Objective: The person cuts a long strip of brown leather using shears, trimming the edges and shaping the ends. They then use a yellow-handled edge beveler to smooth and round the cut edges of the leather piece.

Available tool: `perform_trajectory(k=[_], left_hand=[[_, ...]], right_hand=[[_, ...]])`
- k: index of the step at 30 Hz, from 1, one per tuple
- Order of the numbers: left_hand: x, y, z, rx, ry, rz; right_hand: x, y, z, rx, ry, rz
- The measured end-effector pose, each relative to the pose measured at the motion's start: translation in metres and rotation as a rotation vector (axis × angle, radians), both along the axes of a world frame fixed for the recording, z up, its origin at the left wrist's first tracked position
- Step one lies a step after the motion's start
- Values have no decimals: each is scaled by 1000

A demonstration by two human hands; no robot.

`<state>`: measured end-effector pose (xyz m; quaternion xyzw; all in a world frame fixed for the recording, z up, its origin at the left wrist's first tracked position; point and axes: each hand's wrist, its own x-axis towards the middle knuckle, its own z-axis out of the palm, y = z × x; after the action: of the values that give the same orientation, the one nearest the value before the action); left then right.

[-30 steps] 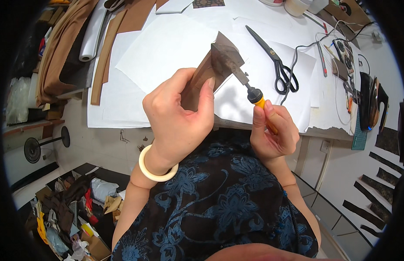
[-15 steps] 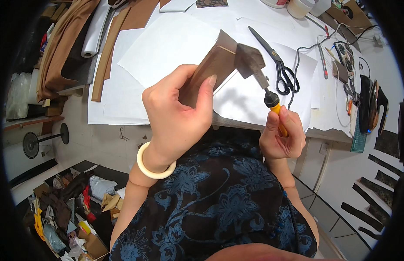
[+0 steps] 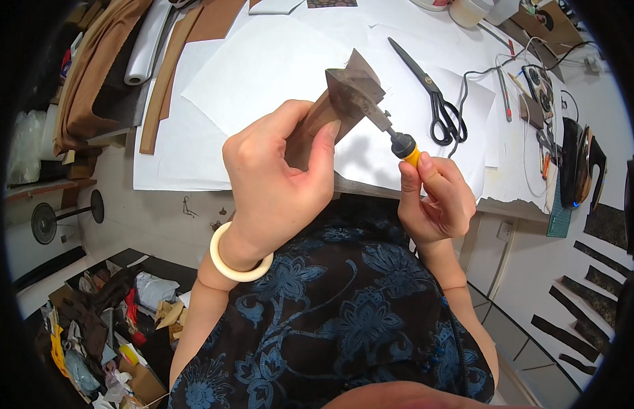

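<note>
My left hand [image 3: 272, 160] holds up a folded brown piece, apparently leather [image 3: 301, 144], between thumb and fingers above the table's front edge. A cream bangle [image 3: 225, 258] circles the left wrist. The fingers of my right hand [image 3: 441, 201] are closed around the yellow handle of an iron with a flat metal plate [image 3: 354, 95] at its end. That plate lies across the upper part of the brown piece and hides some of it. Whether it presses on the surface or hovers just over it, I cannot tell.
Black scissors [image 3: 429, 85] rest on white paper [image 3: 248, 75] right of the work. A black cord [image 3: 470, 85] runs past them. Tools and a phone-like patterned object [image 3: 537, 85] lie at the right. Brown rolls and strips [image 3: 168, 88] occupy the left; a scrap bin [image 3: 112, 327] stands below.
My right hand has moved the iron left and slightly up, so its plate now overlaps the brown piece instead of sitting at its right edge. My left hand has hardly moved.
</note>
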<state>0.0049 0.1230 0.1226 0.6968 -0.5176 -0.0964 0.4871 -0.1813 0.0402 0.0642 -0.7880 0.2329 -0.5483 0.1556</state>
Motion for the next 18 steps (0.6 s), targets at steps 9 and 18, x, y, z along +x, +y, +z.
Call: perform_trajectory(k=[9,18], left_hand=[[1,2,2,23,-22,9],[16,-6,-11,-98,-209,25]], right_hand=[[1,1,-4,-20,0,-16],[-13,-11,-11,-34,-130,-67]])
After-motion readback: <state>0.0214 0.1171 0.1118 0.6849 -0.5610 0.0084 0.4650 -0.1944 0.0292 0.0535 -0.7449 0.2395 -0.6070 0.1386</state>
